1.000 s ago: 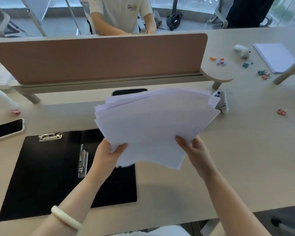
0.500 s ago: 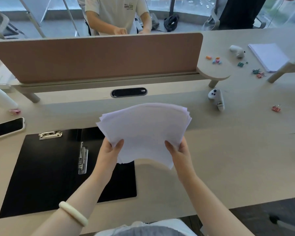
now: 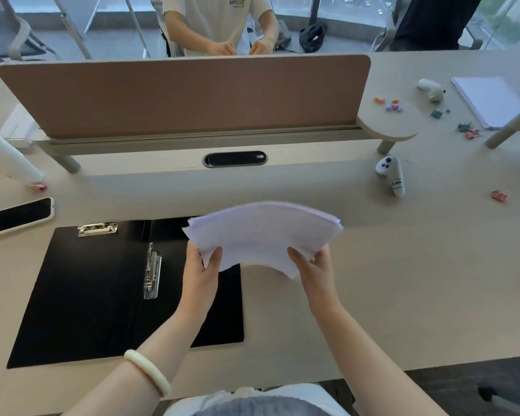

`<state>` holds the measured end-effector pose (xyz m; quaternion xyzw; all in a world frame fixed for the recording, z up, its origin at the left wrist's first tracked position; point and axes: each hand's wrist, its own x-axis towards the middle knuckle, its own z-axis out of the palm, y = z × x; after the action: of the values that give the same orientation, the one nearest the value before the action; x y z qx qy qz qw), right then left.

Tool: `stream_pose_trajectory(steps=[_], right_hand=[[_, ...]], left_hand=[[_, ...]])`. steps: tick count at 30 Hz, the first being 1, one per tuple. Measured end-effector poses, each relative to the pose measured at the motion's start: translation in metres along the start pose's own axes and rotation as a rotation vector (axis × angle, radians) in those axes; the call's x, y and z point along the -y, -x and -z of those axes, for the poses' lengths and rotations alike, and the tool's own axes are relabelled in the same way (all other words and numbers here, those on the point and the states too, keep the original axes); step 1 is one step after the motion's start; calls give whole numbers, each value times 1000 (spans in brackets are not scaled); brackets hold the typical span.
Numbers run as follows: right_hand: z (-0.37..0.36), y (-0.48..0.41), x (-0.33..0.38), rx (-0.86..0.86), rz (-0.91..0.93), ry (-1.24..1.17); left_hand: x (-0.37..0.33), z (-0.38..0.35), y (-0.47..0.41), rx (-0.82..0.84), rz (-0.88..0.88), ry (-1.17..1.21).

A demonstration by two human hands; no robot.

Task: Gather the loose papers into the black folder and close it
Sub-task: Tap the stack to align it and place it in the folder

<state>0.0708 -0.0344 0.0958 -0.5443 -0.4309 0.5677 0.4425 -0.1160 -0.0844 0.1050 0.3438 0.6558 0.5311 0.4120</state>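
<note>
The black folder (image 3: 87, 295) lies open flat on the desk (image 3: 403, 280), its spine clip (image 3: 152, 270) bare. Both the left hand (image 3: 200, 276) and right hand (image 3: 317, 270) pinch the paper stack (image 3: 261, 232) just above its right flap; best square the edges first, then lower it leftward under that clip

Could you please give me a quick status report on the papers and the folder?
Left hand and right hand grip paper stack, held above desk. Black folder lies open, clips unobstructed.

Bare table (image 3: 403, 280) right of folder (image 3: 87, 295); phone (image 3: 20, 215) lies left.
</note>
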Motion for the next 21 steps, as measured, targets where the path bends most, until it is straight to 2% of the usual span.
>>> stream_pose_trajectory(steps=[3,11,15,18,21], right_hand=[[-1,-2,-11,-34,-95,51],[-22,-20,-26,-54,-169,175],[-26,-28,-28,-92,-79,215],[-31,-29,-28,-46,-32,334],[-50,-14,-47,36,-122,485]], left_hand=[[11,2,-4,-27,46,-44],[20,-9,-17,15,186,-103],[17,-6,-25,13,189,-129],[23,18,-26,-12,232,-161],[42,49,-18,-53,391,-132]])
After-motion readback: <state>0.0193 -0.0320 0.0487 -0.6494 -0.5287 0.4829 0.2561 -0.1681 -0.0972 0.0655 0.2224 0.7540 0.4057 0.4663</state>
